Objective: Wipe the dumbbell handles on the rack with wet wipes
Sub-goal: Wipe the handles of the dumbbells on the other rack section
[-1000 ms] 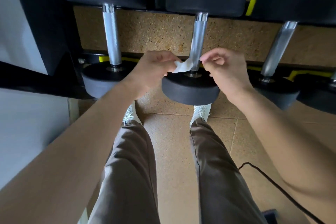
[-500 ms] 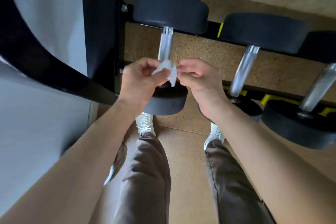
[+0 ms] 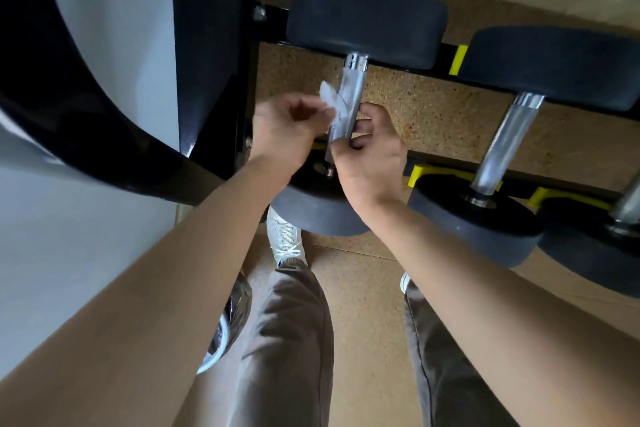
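The leftmost dumbbell on the rack has a knurled chrome handle (image 3: 349, 94) between two black rubber heads. A white wet wipe (image 3: 330, 99) lies against the left side of that handle. My left hand (image 3: 287, 130) pinches the wipe from the left. My right hand (image 3: 369, 152) reaches around the lower part of the handle from the right, its fingers curled at the wipe's lower end. The near end of the handle is hidden behind my hands. A second dumbbell handle (image 3: 504, 146) stands free to the right, and a third (image 3: 628, 201) shows at the right edge.
The black rack frame (image 3: 211, 62) with yellow saddles (image 3: 427, 172) runs along the back. A dark curved bar (image 3: 69, 121) crosses the left side before a pale wall. Below are cork flooring (image 3: 360, 305), my legs and white shoes (image 3: 285, 239), and a silvery packet (image 3: 230, 322) by my left thigh.
My view and both hands shifted from the middle dumbbell to the leftmost one. The wipe, held between both hands in front of the handle half a second ago, now lies on the handle.
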The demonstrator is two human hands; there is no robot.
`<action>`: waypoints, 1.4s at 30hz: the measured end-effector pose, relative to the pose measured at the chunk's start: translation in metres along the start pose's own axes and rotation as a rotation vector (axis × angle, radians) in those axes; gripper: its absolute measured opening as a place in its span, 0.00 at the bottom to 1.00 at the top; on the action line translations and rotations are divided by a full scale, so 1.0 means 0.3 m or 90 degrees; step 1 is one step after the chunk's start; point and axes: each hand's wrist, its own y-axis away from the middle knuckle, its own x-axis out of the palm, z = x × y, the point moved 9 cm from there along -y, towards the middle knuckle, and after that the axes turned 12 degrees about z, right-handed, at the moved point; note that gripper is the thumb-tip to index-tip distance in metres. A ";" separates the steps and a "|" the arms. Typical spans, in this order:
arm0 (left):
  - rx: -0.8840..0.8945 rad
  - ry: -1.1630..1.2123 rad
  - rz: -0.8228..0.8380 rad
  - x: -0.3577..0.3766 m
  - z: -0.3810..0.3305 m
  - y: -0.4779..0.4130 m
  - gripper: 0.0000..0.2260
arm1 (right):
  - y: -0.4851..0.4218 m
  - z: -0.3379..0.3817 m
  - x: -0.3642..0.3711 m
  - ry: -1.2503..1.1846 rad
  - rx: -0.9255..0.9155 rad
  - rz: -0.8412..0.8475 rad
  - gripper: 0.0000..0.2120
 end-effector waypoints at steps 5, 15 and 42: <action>-0.078 -0.283 0.151 -0.008 0.030 0.020 0.05 | 0.002 0.002 -0.013 0.006 0.005 -0.010 0.17; 0.070 -0.094 -0.055 0.004 -0.128 -0.014 0.04 | 0.015 -0.012 -0.041 -0.087 -0.005 -0.046 0.22; -0.002 -0.098 -0.039 0.006 0.013 0.057 0.07 | -0.043 -0.142 -0.017 0.009 0.000 0.143 0.02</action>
